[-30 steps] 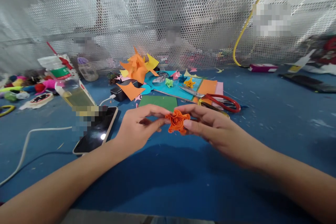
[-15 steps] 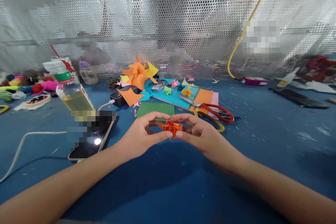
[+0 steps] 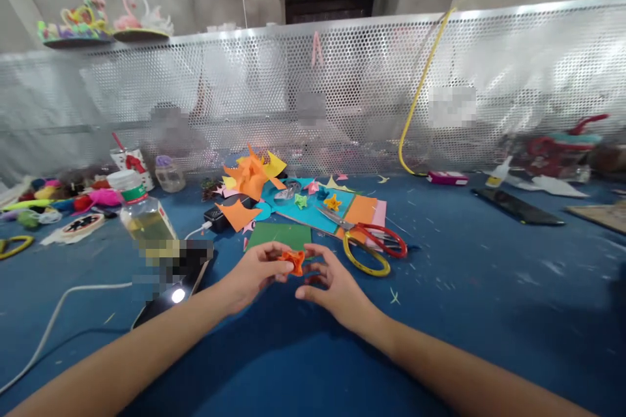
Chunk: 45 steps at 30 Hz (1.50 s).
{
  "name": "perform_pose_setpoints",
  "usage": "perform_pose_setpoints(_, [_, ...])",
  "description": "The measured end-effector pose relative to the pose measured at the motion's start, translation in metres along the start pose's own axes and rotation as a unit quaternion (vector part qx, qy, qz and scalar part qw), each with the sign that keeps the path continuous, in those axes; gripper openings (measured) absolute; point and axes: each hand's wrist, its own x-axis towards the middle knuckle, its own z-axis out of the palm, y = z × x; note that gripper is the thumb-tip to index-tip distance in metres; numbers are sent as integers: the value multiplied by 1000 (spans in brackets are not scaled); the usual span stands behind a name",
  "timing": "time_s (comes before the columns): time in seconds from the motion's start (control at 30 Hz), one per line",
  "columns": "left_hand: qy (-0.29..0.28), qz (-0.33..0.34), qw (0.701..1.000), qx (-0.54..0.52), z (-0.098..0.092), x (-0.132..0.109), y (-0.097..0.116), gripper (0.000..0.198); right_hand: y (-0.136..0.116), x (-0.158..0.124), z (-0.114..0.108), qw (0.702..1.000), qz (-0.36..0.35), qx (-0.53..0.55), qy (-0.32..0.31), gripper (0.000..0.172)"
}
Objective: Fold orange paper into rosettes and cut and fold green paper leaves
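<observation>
A small folded orange paper flower [image 3: 295, 261] is pinched between the thumb and fingers of my left hand [image 3: 254, 273], just above the blue table [image 3: 440, 313]. My right hand [image 3: 330, 281] sits right beside it with its fingers curved and apart, its fingertips close to the flower but not gripping it. Just behind my hands lies a green paper sheet [image 3: 278, 234].
Red and yellow scissors [image 3: 372, 247] lie on coloured paper sheets [image 3: 362, 212] with small paper flowers and an orange paper star [image 3: 250, 176]. A phone [image 3: 171, 293] with a white cable, a bottle [image 3: 139, 215] and craft items sit left. A perforated metal screen [image 3: 342, 98] stands behind.
My head has lifted, so the view is wider and higher. My right hand has let go of the orange flower, which now stays in my left hand alone.
</observation>
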Motion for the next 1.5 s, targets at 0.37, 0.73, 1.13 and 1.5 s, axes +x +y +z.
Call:
perform_pose_setpoints(0.37, [106,128,931,325,6,126,51,27,3,4,-8,1000,-24,8,13,56])
perform_pose_setpoints(0.73, [114,151,782,594,25,224,27,33,3,10,-18,999,-9,45,-5,45])
perform_pose_setpoints(1.13, [0,-9,769,639,-58,112,22,32,1,9,-11,1000,2,-23,-7,37])
perform_pose_setpoints(1.5, [5,-90,812,576,-35,89,6,32,-6,-2,9,977,-26,-210,13,28])
